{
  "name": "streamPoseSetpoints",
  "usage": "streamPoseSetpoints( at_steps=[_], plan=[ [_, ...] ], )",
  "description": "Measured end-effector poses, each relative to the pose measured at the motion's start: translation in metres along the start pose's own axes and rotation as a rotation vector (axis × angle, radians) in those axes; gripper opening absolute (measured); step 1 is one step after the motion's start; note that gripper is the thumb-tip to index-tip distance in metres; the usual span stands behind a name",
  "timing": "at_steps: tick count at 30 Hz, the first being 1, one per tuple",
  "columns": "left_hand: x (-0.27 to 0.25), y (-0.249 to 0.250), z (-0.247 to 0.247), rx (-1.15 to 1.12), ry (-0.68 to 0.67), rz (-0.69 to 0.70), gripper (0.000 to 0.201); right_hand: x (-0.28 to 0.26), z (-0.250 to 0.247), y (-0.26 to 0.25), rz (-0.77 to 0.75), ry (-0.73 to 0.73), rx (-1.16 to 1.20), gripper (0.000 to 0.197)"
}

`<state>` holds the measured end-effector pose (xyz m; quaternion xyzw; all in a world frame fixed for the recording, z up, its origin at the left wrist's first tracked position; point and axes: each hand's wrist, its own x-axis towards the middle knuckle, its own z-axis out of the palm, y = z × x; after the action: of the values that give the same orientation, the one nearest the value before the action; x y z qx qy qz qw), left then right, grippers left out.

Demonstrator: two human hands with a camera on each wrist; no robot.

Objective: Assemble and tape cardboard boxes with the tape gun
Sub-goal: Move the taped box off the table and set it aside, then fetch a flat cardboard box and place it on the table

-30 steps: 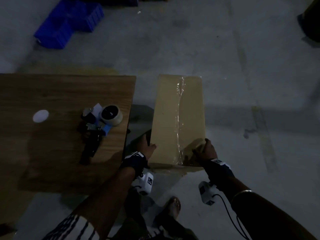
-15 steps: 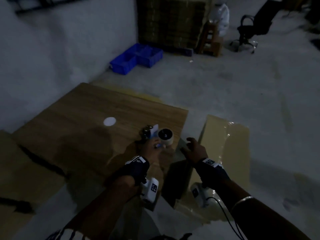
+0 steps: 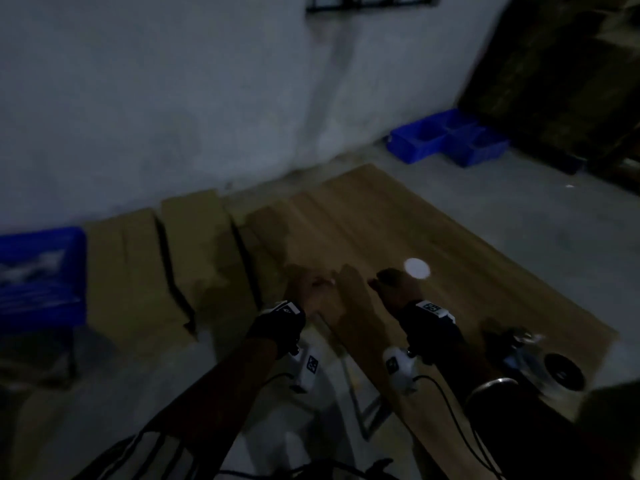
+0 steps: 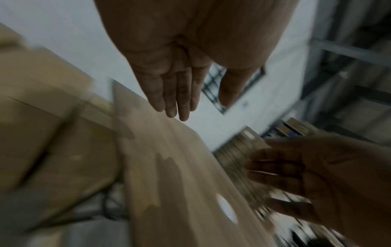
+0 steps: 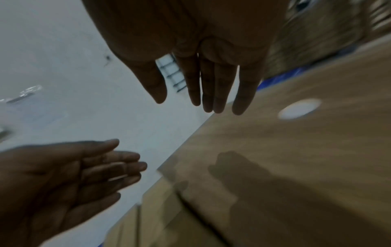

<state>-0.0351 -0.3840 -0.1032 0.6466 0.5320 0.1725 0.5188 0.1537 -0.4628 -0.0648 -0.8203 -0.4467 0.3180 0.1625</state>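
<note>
Cardboard flats (image 3: 131, 271) lie unfolded off the bench's (image 3: 381, 220) left edge; our hands (image 3: 349, 289) reach wide, holding nothing, tape gun (image 3: 533, 355) untouched; we judge assembly barely begun.

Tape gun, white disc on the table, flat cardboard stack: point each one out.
Tape gun (image 3: 540, 358): head view, on its tape roll end.
White disc (image 3: 417, 268): head view, on its middle.
Flat cardboard stack (image 3: 131, 271): head view, on the top sheet.

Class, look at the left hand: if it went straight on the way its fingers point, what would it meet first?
Probably the flat cardboard beyond the wooden table; the left hand is open, depth unclear.
</note>
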Motion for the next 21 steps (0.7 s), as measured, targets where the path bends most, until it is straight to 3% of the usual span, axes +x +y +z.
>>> streamPoseSetpoints(
  at_steps=[3,7,13,18,20,21],
  plan=[
    [0.018,-0.045,-0.069,0.021,0.046,-0.120,0.038,0.036,0.039,-0.065,-0.082,-0.112,-0.057,0.049],
    [0.039,-0.089,-0.138,0.045,0.126,-0.221,0.052,0.079,0.088,-0.133,-0.184,-0.210,-0.115,0.044],
    [0.067,-0.129,-0.208,-0.067,0.332,-0.357,0.051,0.160,0.164,-0.205,-0.232,-0.314,-0.091,0.052],
    [0.093,-0.147,-0.258,-0.105,0.471,-0.508,0.038,0.224,0.223,-0.263,-0.239,-0.490,-0.084,0.024],
    [0.103,-0.151,-0.276,-0.093,0.509,-0.555,0.037,0.256,0.244,-0.280,-0.284,-0.559,-0.114,0.020],
    [0.109,-0.153,-0.285,-0.098,0.532,-0.570,0.036,0.264,0.251,-0.295,-0.298,-0.600,-0.144,0.030]
  ],
)
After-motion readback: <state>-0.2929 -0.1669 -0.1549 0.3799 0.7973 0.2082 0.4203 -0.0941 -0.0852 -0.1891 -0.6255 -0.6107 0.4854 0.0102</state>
